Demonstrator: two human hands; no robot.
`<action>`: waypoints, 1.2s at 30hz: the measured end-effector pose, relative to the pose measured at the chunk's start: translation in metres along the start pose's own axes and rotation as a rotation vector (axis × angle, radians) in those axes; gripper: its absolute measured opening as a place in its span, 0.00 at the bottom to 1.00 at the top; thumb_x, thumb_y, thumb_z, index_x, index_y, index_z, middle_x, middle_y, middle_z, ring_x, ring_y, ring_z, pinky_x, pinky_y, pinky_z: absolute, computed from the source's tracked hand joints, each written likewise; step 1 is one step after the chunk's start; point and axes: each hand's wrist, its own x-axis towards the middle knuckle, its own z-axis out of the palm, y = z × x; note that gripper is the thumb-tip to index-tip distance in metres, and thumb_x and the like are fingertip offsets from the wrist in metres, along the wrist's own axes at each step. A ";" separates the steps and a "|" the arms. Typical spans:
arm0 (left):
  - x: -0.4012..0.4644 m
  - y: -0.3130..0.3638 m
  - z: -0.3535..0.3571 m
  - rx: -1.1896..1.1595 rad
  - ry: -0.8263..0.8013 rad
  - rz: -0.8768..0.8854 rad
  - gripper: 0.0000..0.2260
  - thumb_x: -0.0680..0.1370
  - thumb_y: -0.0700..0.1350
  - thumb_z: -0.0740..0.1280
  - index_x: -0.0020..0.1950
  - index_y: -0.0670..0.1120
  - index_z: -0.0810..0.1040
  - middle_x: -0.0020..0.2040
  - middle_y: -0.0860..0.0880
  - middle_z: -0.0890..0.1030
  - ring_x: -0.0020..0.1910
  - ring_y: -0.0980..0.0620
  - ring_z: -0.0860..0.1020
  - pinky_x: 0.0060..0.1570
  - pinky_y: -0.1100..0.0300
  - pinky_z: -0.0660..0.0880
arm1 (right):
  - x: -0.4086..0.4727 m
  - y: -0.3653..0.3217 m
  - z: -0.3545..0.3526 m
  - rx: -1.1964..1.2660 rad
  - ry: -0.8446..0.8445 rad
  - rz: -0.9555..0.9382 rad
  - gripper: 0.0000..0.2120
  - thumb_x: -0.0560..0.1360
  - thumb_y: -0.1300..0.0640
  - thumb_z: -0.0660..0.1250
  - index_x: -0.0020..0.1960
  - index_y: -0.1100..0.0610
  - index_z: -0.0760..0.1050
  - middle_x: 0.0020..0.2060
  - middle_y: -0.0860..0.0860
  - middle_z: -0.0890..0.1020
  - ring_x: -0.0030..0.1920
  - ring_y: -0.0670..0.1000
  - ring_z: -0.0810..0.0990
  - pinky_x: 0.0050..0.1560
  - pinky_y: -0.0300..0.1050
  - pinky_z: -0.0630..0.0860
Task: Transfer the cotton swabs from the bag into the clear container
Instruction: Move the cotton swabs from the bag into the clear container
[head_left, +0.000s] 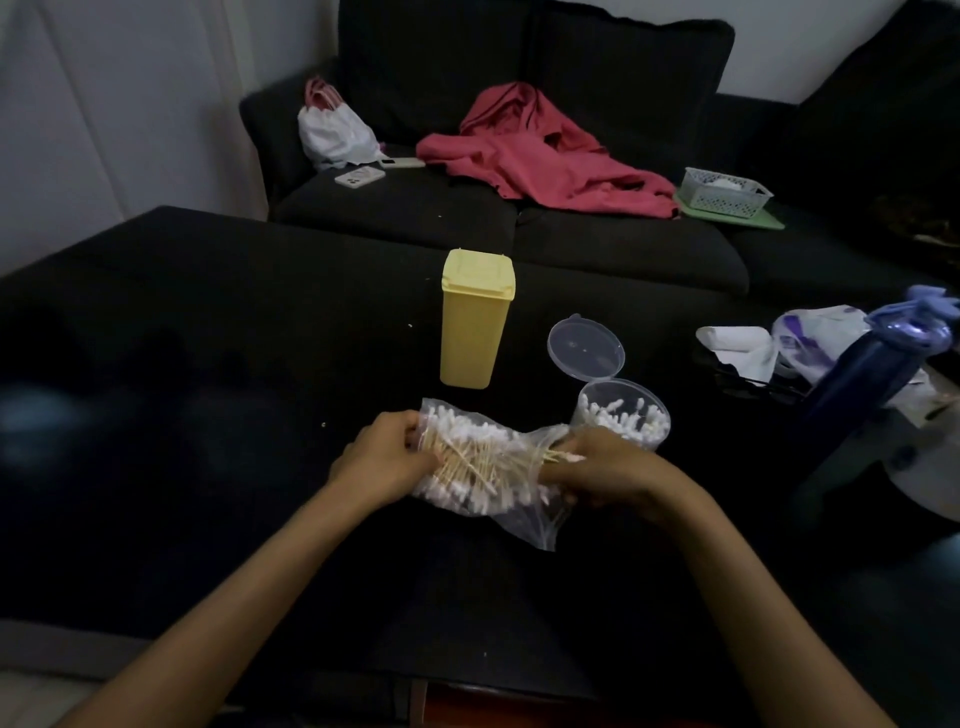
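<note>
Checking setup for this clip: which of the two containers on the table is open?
The clear container, lid flipped back, swabs showing inside. The yellow container behind the bag is shut.

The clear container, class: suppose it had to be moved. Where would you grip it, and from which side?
Probably by the round side wall of the clear container, fingers wrapping it from the right. It stands upright and open, swabs reaching its rim, so a top grip would crush them. Its hinged lid blocks the far side, and the bag crowds the left.
</note>
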 end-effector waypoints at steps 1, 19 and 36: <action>0.000 0.000 -0.001 0.015 -0.011 -0.004 0.13 0.70 0.44 0.70 0.52 0.56 0.78 0.49 0.52 0.83 0.51 0.50 0.81 0.56 0.46 0.77 | -0.001 0.000 -0.002 0.021 0.034 -0.003 0.14 0.74 0.57 0.68 0.30 0.54 0.75 0.25 0.50 0.76 0.24 0.43 0.73 0.25 0.32 0.68; -0.009 0.023 0.016 0.749 -0.050 0.487 0.32 0.77 0.56 0.63 0.77 0.53 0.52 0.78 0.54 0.55 0.76 0.55 0.52 0.73 0.56 0.46 | 0.012 -0.004 0.033 -0.124 0.105 -0.056 0.13 0.78 0.59 0.58 0.41 0.64 0.76 0.36 0.57 0.79 0.37 0.50 0.75 0.39 0.43 0.70; -0.003 0.013 0.021 0.490 0.118 0.371 0.18 0.76 0.54 0.65 0.66 0.56 0.71 0.58 0.54 0.78 0.56 0.52 0.76 0.48 0.58 0.71 | 0.009 -0.007 0.037 0.449 0.387 -0.116 0.18 0.67 0.62 0.75 0.56 0.59 0.77 0.44 0.52 0.83 0.40 0.44 0.80 0.40 0.32 0.78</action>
